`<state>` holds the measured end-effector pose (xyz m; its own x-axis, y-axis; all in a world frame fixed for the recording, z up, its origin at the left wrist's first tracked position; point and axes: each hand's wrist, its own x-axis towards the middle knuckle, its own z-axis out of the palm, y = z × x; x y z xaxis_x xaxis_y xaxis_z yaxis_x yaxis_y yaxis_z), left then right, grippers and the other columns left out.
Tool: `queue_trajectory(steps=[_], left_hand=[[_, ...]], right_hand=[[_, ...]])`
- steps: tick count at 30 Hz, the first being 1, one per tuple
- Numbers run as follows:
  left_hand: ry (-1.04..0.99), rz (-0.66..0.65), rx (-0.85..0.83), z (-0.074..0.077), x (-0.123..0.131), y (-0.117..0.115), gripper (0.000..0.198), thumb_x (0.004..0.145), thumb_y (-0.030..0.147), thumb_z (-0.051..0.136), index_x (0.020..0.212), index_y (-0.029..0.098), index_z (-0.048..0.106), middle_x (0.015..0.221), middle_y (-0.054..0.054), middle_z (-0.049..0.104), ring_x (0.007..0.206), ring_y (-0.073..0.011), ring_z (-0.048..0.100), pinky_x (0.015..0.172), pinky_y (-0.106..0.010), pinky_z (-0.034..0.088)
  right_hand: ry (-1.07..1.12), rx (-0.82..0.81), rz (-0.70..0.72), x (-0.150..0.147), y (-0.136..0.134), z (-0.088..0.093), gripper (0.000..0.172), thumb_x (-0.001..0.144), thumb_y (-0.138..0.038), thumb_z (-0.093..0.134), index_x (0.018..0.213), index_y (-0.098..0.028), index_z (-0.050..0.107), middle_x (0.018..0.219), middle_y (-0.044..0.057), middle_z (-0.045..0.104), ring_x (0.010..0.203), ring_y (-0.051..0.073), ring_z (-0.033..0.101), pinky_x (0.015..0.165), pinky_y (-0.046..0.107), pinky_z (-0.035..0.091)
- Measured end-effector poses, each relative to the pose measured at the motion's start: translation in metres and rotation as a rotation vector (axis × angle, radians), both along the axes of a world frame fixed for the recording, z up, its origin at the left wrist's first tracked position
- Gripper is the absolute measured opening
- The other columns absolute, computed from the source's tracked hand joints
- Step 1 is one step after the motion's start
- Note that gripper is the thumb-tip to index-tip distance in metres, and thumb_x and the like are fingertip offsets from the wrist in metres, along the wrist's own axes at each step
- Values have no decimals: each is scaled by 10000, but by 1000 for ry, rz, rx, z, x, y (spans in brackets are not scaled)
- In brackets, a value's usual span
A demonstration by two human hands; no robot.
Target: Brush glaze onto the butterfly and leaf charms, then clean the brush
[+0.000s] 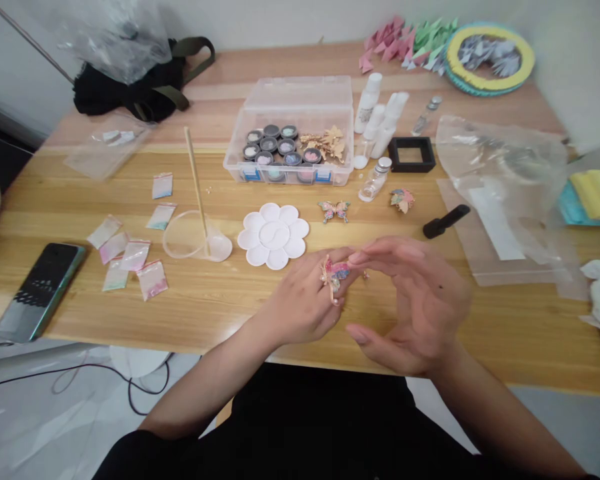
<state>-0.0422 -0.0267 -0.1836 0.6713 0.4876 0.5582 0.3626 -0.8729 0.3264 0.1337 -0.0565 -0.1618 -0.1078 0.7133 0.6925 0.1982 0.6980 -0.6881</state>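
Note:
My left hand point(300, 300) points to the right, back up, fingers stretched out. On its fingers sits a gold butterfly ornament point(336, 272) with pink and blue wings and a small pearl, resting there like a ring. Curved into a C shape, my right hand point(420, 300) has its thumb and fingers wide apart. Its fingertips are at the ornament's wing edge; whether they touch it I cannot tell. Behind the hands lie another colored butterfly ornament point(335, 211) and a leaf-like colored ornament point(403, 201). A white flower-shaped palette point(274, 235) lies beyond my left hand.
A clear box point(235, 167) holds pots and gold pieces. Beside it stand a white bottle point(369, 103), a glass vial point(375, 180) and a black frame point(412, 155). A cup point(180, 237) with a stick, powder bags point(136, 255) and a phone point(43, 290) are left; a black tool point(446, 221) is right.

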Motion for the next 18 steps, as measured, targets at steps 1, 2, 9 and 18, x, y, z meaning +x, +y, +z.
queue_trajectory(steps=[1, 2, 9, 18], left_hand=[[9, 0, 0, 0, 0, 0, 476, 879, 190, 503, 1348, 129, 451, 1329, -185, 550, 1214, -280, 528, 933, -442, 503], [18, -2, 0, 0, 0, 0, 482, 876, 189, 507, 1350, 122, 451, 1324, -194, 550, 1215, -287, 528, 932, -450, 504], [11, -6, -30, 2, -1, 0, 532, 872, 187, 499, 1396, 164, 411, 1353, -169, 545, 1213, -273, 535, 921, -436, 506], [9, -41, -6, 2, -1, 1, 648, 872, 188, 500, 1492, 139, 318, 1370, -215, 526, 1316, -301, 489, 948, -485, 509]], right_hand=[[15, -15, -13, 0, 0, 0, 917, 629, -281, 797, 1466, -340, 428, 1215, 83, 613, 1069, 334, 611, 921, 593, 555], [30, -31, -29, 0, -1, 0, 905, 626, -288, 796, 1457, -347, 443, 1216, 86, 606, 1070, 344, 606, 920, 603, 551], [-16, 46, 22, 0, 2, 4, 920, 645, -254, 760, 1488, -317, 396, 1244, 68, 567, 1026, 286, 605, 864, 530, 592], [26, -42, -96, 2, 1, 8, 769, 692, -359, 736, 1406, -414, 456, 1152, 62, 592, 987, 299, 604, 803, 516, 577]])
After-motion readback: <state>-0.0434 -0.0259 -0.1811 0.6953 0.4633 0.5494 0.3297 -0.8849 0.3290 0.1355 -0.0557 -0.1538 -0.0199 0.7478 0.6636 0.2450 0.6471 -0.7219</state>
